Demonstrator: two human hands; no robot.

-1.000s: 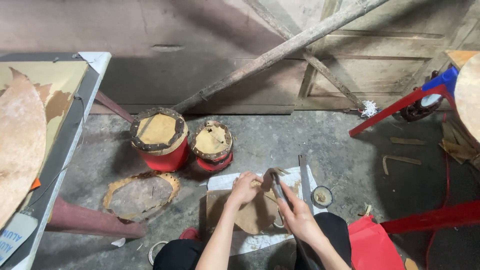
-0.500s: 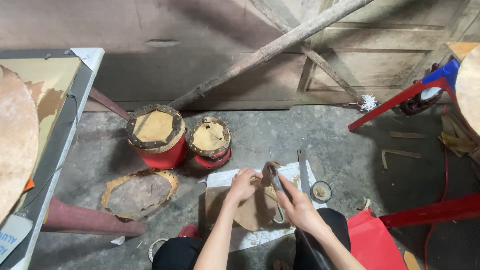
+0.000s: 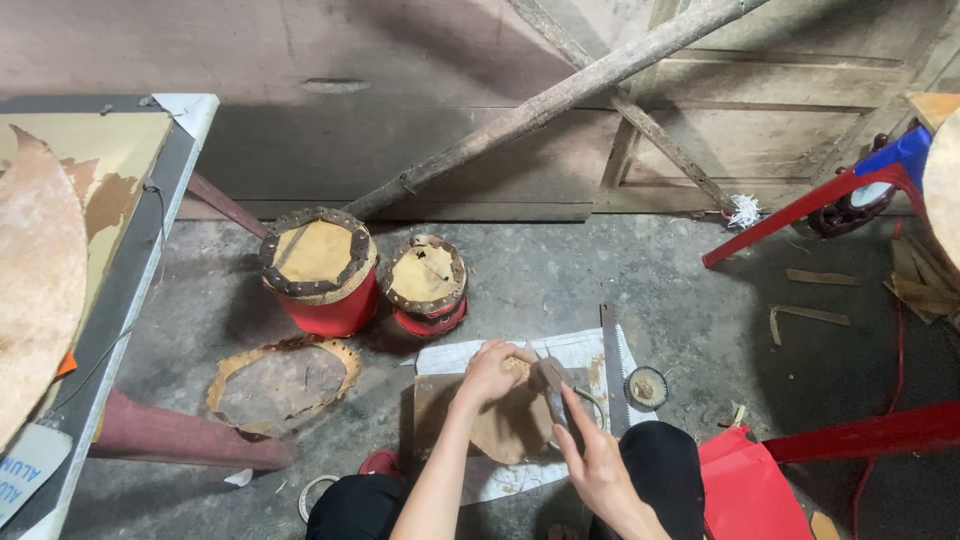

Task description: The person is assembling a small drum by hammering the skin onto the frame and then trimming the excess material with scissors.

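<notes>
My left hand (image 3: 492, 368) presses down on a round piece of tan hide (image 3: 510, 425) lying on a brown board (image 3: 437, 410) over a white sheet (image 3: 470, 355) on the floor. My right hand (image 3: 596, 455) grips a slim metal tool (image 3: 552, 390) whose tip meets the hide close to the left fingers. Both forearms reach forward from my dark-trousered knees.
Two red drums (image 3: 320, 270) (image 3: 426, 285) with hide tops stand beyond the sheet. A scalloped hide ring (image 3: 282, 380) lies at the left. A metal ruler (image 3: 612, 365) and small round tin (image 3: 646, 388) sit to the right. A table (image 3: 130, 270) edges the left; red chair legs (image 3: 800, 215) stand right.
The view has shifted slightly. My right hand has drawn back toward me along the tool, while the left hand stays on the hide.
</notes>
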